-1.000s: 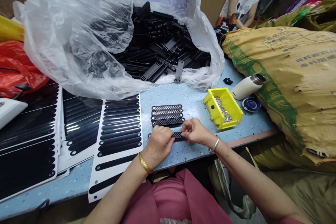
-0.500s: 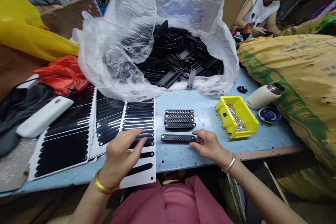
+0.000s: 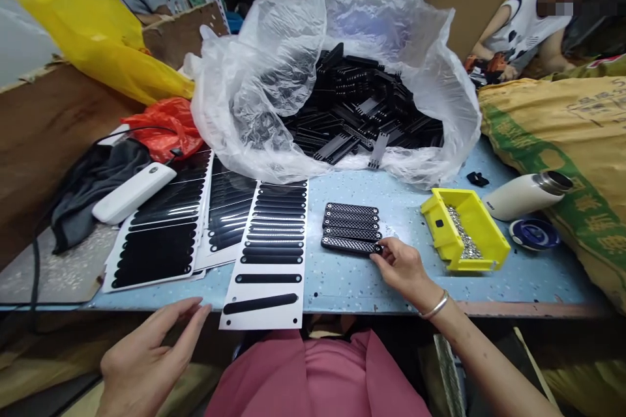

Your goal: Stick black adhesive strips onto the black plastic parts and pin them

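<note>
My right hand pinches the right end of a black patterned bar between thumb and fingers. This bar lies flat, slightly slanted, against the near side of several similar bars lined up in a row. Each bar has a small metal rivet-like dot at its ends. At the table's front edge, low on the left, my left hand holds nothing, its thumb and forefinger a little apart. Nearest to it lies a white backing sheet with black rounded strips, one of them set askew.
Behind the row, a large clear plastic bag gapes around many black parts. A yellow bin of small metal pieces and a white bottle stand right. More strip sheets and a white device lie left. A person sits back right.
My right hand has pushed the separate bar away from me, up to the row. My left hand has moved left and down, off the strip sheet. The view has shifted left.
</note>
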The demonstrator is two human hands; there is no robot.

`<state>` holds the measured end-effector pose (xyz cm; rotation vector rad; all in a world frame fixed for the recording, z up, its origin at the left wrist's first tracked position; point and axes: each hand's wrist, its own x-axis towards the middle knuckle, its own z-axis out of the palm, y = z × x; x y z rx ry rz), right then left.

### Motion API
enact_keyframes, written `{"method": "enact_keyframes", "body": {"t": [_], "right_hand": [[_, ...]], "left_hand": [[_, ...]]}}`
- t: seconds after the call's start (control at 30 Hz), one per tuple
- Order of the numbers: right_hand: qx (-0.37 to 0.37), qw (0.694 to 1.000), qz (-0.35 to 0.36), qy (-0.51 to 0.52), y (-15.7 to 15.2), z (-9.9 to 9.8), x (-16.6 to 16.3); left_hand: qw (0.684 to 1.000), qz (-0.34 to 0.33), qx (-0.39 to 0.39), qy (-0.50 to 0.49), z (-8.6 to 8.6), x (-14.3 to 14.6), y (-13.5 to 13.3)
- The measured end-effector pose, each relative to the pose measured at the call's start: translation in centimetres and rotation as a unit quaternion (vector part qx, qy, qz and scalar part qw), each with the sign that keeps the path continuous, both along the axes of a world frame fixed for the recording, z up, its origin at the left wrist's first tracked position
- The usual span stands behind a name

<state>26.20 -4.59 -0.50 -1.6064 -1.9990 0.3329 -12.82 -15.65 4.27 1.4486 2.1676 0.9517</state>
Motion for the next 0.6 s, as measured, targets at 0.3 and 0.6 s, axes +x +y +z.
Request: {"method": "enact_keyframes", "body": {"t": [0.3,0.6], "right_hand": [[0.055,0.998,-0.029,-0.017,-1.3,0.1,0.6],[0.018,0.977,0.191,0.09,-6.3,3.3,-9.5]], "left_hand": [[0.914,0.097,-0.123,-0.375,-2.9,1.9,-2.5],[0.748,0.129,-0.077,-0.646,-3.4,4.0,-2.6]]}}
